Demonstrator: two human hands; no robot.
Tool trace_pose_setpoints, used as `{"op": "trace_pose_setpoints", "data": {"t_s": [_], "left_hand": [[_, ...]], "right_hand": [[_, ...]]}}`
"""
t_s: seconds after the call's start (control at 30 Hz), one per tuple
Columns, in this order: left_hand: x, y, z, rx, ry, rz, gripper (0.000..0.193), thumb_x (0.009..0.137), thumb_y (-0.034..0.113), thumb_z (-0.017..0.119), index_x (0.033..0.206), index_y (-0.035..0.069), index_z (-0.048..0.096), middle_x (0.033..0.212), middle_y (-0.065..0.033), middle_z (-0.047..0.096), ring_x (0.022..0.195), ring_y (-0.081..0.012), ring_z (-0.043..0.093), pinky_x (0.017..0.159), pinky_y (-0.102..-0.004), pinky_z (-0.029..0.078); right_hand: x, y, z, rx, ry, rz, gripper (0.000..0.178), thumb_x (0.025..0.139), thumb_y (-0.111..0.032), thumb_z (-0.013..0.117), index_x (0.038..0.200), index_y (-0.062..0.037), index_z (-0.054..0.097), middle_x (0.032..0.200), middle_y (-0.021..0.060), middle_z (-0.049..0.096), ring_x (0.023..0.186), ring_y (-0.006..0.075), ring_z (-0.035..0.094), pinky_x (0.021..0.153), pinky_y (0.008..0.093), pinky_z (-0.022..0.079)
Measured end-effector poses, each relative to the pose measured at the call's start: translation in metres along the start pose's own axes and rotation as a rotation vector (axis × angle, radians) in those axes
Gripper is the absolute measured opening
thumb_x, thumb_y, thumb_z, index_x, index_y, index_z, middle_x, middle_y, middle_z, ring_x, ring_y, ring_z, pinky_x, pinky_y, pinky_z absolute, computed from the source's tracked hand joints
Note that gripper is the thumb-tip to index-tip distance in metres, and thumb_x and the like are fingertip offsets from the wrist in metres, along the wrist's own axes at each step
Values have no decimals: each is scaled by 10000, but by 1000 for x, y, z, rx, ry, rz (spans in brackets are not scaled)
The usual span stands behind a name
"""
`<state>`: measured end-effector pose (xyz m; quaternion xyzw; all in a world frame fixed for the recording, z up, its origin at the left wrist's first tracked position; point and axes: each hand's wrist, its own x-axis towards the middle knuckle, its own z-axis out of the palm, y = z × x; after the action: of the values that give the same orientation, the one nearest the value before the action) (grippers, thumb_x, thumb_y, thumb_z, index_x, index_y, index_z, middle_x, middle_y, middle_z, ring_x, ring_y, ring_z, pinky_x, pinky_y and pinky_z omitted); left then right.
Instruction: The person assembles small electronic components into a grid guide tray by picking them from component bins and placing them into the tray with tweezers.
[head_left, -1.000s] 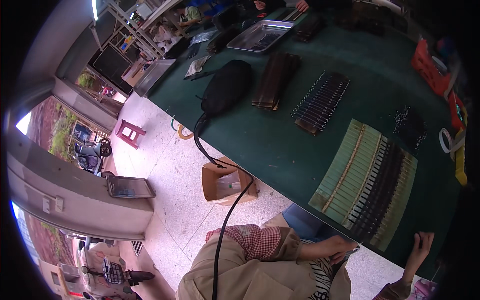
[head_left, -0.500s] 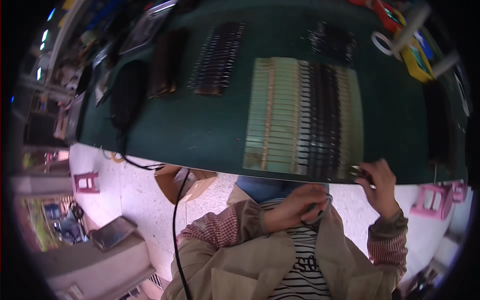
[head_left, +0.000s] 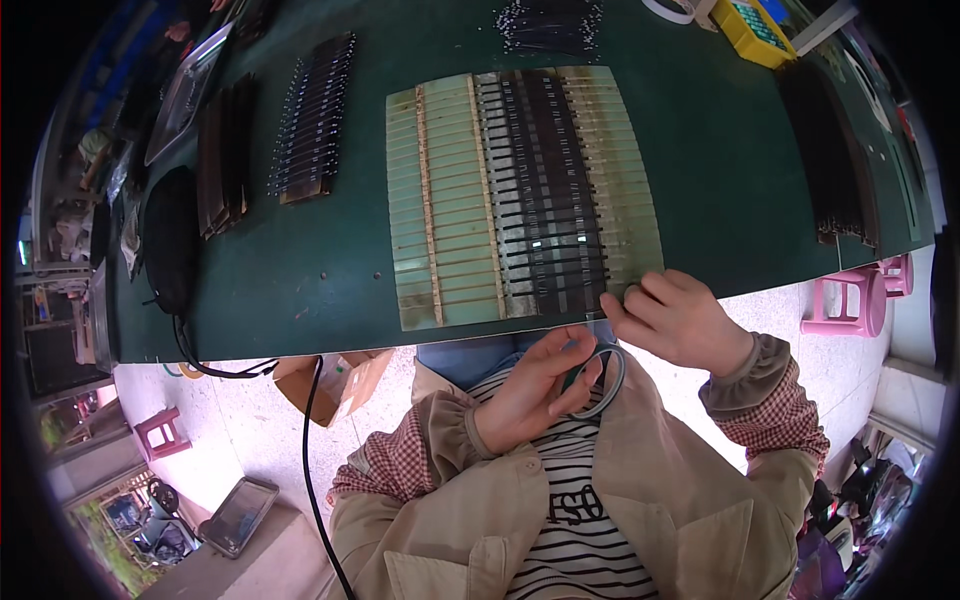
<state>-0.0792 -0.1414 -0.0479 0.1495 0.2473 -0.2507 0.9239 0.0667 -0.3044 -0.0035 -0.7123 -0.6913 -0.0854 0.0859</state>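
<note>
A pale green grooved board (head_left: 628,160) lies at the near edge of the green table. Several thin dark pieces (head_left: 540,180) lie side by side in its right half, crossed by long bands. My left hand (head_left: 535,390) is curled just below the table edge, holding a grey ring-shaped roll of tape (head_left: 617,385) that hangs from its fingers. At the board's near right corner, my right hand (head_left: 675,320) is closed, thumb and forefinger together by the ends of the dark bands. Whatever is between those fingertips is too small to make out.
Bundles of dark strips (head_left: 225,155) and a row of thin pieces (head_left: 315,120) lie left, beside a black pouch-like object (head_left: 170,240) with a cable. More thin pieces (head_left: 550,25) lie at the back. A yellow bin (head_left: 752,35) and dark strips (head_left: 825,150) are at right.
The view has shifted, so the table things sit further left. My right hand has come leftward along the board's near edge, closer to my left hand, which still holds the roll.
</note>
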Motion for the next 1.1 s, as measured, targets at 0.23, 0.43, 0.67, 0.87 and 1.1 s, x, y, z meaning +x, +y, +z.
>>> {"op": "trace_pose_setpoints", "data": {"t_s": [0.23, 0.43, 0.67, 0.87, 1.1], "left_hand": [[-15, 0, -8, 205, 72, 160, 110, 990, 194, 501, 1022, 99, 454, 739, -74, 561, 391, -105, 374, 410, -220, 293], [-63, 14, -27, 384, 353, 481, 91, 989, 172, 480, 961, 90, 455, 682, -74, 548, 405, -118, 386, 410, -224, 310], [-120, 46, -54, 255, 636, 736, 143, 976, 203, 506, 902, 85, 476, 665, -65, 548, 419, -108, 391, 406, -228, 290], [-120, 55, -76, 231, 770, 736, 208, 965, 258, 527, 877, 73, 490, 667, -63, 553, 422, -105, 398, 405, -237, 283], [-113, 60, -75, 266, 694, 750, 217, 986, 261, 448, 862, 86, 483, 683, -71, 541, 552, -135, 474, 507, -260, 363]], "right_hand": [[-25, 24, 6, 40, 166, 217, 329, 778, -98, 676, 1097, -60, 602, 834, 32, 548, 731, 189, 542, 597, 300, 465], [-57, 73, 10, -109, 273, 707, 351, 829, -70, 672, 1160, -3, 573, 1057, 129, 588, 955, 291, 565, 807, 353, 478], [-63, 83, 15, -61, 265, 746, 348, 907, -38, 574, 1253, -45, 543, 1249, 142, 510, 1179, 296, 492, 981, 367, 400], [-49, 78, 16, -80, 190, 667, 340, 907, -12, 560, 1246, -34, 547, 1265, 132, 509, 1192, 293, 492, 1001, 359, 396], [-2, 76, 0, -2, 203, 575, 340, 896, 4, 563, 1233, -34, 554, 1261, 127, 510, 1185, 288, 496, 992, 356, 401]]}}
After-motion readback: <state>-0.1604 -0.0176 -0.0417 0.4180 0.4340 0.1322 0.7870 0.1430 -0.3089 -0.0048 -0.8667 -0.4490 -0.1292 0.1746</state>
